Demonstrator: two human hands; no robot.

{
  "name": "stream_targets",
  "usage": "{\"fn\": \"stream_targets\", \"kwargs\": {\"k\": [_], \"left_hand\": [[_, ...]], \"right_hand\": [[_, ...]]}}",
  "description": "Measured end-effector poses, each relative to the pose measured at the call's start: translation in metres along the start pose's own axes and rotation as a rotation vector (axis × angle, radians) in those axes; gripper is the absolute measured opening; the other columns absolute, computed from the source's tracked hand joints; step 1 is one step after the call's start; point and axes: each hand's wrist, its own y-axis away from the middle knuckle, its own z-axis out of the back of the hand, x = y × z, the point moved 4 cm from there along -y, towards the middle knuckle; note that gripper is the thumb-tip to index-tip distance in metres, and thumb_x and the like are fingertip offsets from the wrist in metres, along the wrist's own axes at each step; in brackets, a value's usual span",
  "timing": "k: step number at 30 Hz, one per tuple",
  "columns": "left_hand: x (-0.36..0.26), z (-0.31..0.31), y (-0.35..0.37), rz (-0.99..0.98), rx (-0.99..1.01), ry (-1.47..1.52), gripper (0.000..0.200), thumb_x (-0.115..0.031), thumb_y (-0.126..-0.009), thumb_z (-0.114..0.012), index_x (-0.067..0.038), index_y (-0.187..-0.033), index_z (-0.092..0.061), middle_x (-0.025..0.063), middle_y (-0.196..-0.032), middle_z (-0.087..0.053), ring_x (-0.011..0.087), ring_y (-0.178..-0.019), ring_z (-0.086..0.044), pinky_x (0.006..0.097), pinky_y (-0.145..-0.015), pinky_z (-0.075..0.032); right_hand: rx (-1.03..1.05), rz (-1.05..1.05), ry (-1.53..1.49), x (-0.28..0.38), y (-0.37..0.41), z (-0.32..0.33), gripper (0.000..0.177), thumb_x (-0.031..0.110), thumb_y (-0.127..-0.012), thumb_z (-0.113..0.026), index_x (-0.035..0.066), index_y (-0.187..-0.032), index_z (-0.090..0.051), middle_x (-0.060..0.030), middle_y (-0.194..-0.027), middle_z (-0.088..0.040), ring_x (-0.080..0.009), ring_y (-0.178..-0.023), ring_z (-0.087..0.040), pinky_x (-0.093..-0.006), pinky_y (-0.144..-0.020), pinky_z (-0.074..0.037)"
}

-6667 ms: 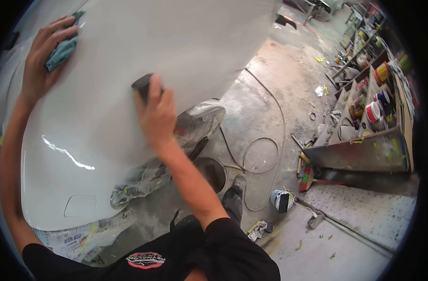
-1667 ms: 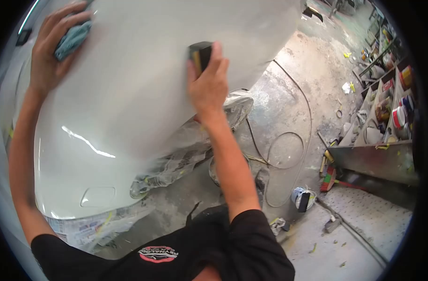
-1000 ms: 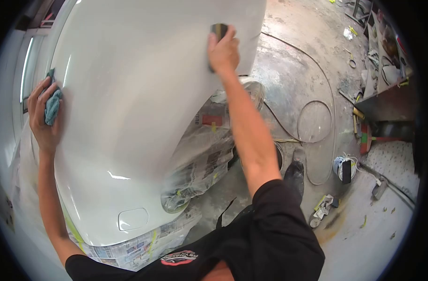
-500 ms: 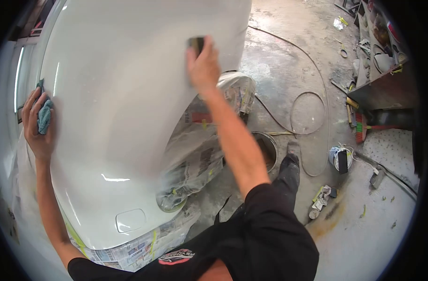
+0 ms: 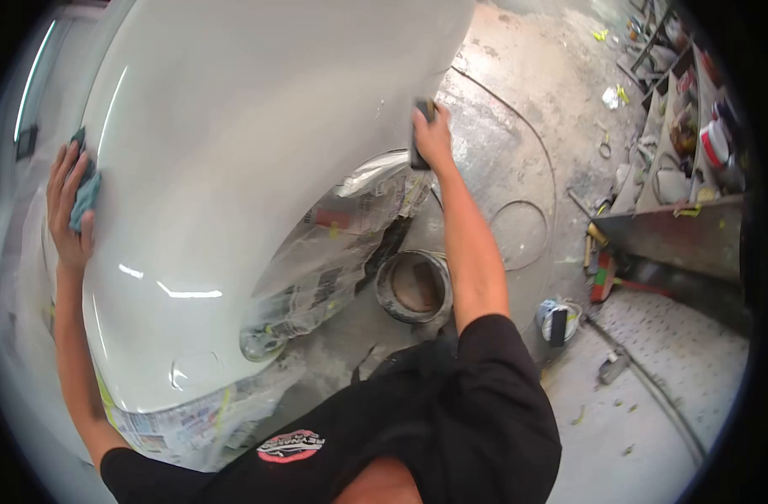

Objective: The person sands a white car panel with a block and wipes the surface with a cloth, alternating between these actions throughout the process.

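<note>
A glossy white car fender [image 5: 207,168] fills the left half of the view. My right hand [image 5: 437,141] grips a dark sanding block [image 5: 419,149], which stands on edge against the fender's right side, just above the wheel arch. At the fender's left edge, my left hand [image 5: 67,214] rests with a crumpled teal cloth [image 5: 85,202] under its fingers. Newspaper and plastic masking [image 5: 317,256] cover the wheel opening below and between my arms.
On the floor under my right forearm stands a bucket [image 5: 385,277] with a dark block inside. A hose [image 5: 518,113] loops across the concrete. A small white tub [image 5: 546,319] sits to the right, and a cluttered shelf [image 5: 678,220] lines the right side.
My right hand has moved right and slightly down with the sanding block, from the fender's broad face to its edge. My left hand stays at the left edge. The view has shifted.
</note>
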Motion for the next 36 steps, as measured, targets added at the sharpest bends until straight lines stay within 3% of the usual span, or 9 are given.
{"fn": "stream_targets", "kwargs": {"k": [9,11,15,18,21,25,29,33,36], "left_hand": [[-0.098,-0.046,0.062,0.35,-0.077,-0.143,0.058,0.002,-0.087,-0.065,-0.012,-0.143,-0.059,0.0093,-0.152,-0.053,0.0312,-0.144,-0.045,0.0488,-0.119,-0.031],[-0.136,-0.082,0.08,0.433,-0.075,-0.124,0.061,0.002,-0.085,-0.065,-0.013,-0.144,-0.058,0.0079,-0.151,-0.054,0.0288,-0.144,-0.046,0.0487,-0.119,-0.031],[-0.187,-0.145,0.042,0.505,-0.006,-0.056,0.061,-0.001,-0.088,-0.057,-0.011,-0.148,-0.052,0.0081,-0.154,-0.051,0.029,-0.146,-0.043,0.0474,-0.123,-0.024],[-0.213,-0.189,-0.016,0.367,-0.079,0.04,0.058,-0.003,-0.091,-0.054,0.0,-0.148,-0.048,0.0134,-0.154,-0.049,0.0291,-0.148,-0.04,0.0467,-0.125,-0.024],[-0.245,-0.267,-0.071,0.275,-0.095,0.041,0.053,-0.006,-0.091,-0.054,0.005,-0.142,-0.05,0.0233,-0.156,-0.042,0.0337,-0.148,-0.037,0.0466,-0.126,-0.024],[-0.303,-0.329,-0.084,0.219,0.149,0.622,0.036,-0.006,-0.089,-0.055,-0.004,-0.125,-0.063,0.0174,-0.117,-0.066,0.0362,-0.119,-0.06,0.0439,-0.104,-0.046],[-0.373,-0.31,0.01,0.388,0.034,0.98,0.032,-0.029,-0.09,-0.069,-0.013,-0.117,-0.068,0.0126,-0.101,-0.067,0.0337,-0.104,-0.064,0.0474,-0.091,-0.049],[-0.415,-0.261,0.083,0.161,0.269,1.102,0.048,-0.034,-0.085,-0.076,-0.018,-0.129,-0.063,0.011,-0.105,-0.067,0.0329,-0.103,-0.065,0.047,-0.089,-0.05],[-0.423,-0.219,0.123,0.058,-0.031,1.333,0.061,-0.032,-0.083,-0.079,-0.024,-0.139,-0.057,0.0115,-0.123,-0.063,0.0328,-0.104,-0.065,0.0452,-0.088,-0.049]], "right_hand": [[0.086,-0.473,0.697,-0.342,0.355,0.362,0.074,0.031,-0.091,-0.067,-0.014,-0.143,-0.04,-0.035,-0.145,-0.047,-0.0443,-0.137,-0.046,-0.0454,-0.115,-0.036],[0.085,-0.931,0.801,-0.312,0.46,0.441,0.083,0.037,-0.088,-0.067,-0.017,-0.143,-0.038,-0.0368,-0.146,-0.046,-0.0444,-0.141,-0.042,-0.0435,-0.116,-0.036],[0.019,-1.265,0.872,-0.242,0.573,0.504,0.084,0.037,-0.089,-0.067,-0.018,-0.142,-0.034,-0.0351,-0.143,-0.048,-0.0437,-0.132,-0.052,-0.0425,-0.112,-0.04],[-0.324,-1.225,0.496,-0.246,0.589,0.497,0.083,0.036,-0.09,-0.068,-0.019,-0.141,-0.033,-0.0349,-0.141,-0.049,-0.0417,-0.128,-0.055,-0.0432,-0.111,-0.041],[-0.296,-0.96,0.577,-0.253,0.557,0.471,0.078,0.037,-0.094,-0.067,-0.013,-0.144,-0.035,-0.031,-0.141,-0.05,-0.0386,-0.126,-0.056,-0.0436,-0.109,-0.042],[-0.307,-0.66,0.502,-0.185,0.494,0.39,0.07,0.043,-0.098,-0.063,-0.006,-0.143,-0.044,-0.0258,-0.136,-0.057,-0.0352,-0.122,-0.058,-0.0419,-0.104,-0.046],[-0.378,-0.493,0.146,-0.125,0.468,0.323,0.056,0.049,-0.1,-0.06,0.002,-0.131,-0.055,-0.0177,-0.115,-0.065,-0.0293,-0.094,-0.068,-0.04,-0.078,-0.056],[-0.258,-0.681,-0.449,-0.096,0.45,0.246,0.059,0.058,-0.1,-0.054,0.004,-0.126,-0.059,-0.0184,-0.103,-0.069,-0.0341,-0.087,-0.069,-0.0477,-0.077,-0.059],[-0.008,-0.773,-0.569,-0.051,0.433,0.17,0.055,0.054,-0.104,-0.046,0.006,-0.129,-0.056,-0.0189,-0.103,-0.068,-0.0362,-0.092,-0.069,-0.0527,-0.081,-0.058]]}}
